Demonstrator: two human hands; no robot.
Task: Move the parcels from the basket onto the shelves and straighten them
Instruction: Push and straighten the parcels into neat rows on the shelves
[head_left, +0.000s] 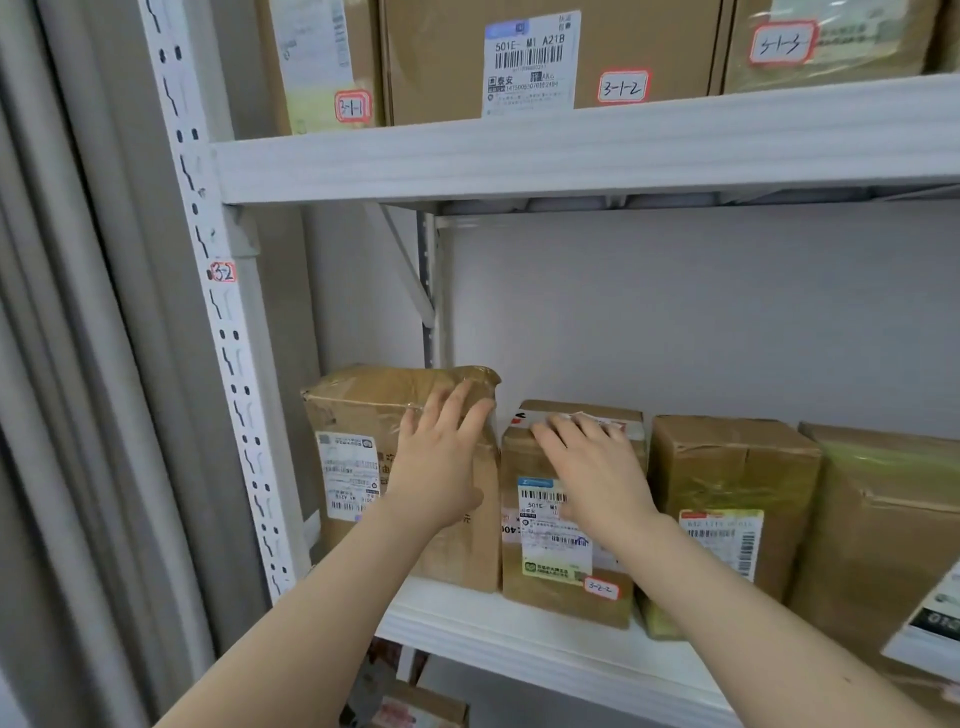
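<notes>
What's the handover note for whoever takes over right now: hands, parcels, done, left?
Left hand: open, fingers flat on the tall parcel at the left end of the middle shelf.
Right hand: open, flat on the 3-2-2 parcel beside it.
Parcels: four in view in a row on the middle shelf. The basket is out of view.
Done: these four are shelved.
Left: probably square up the two under the hands. Whether parcels remain in the basket cannot be seen.
</notes>
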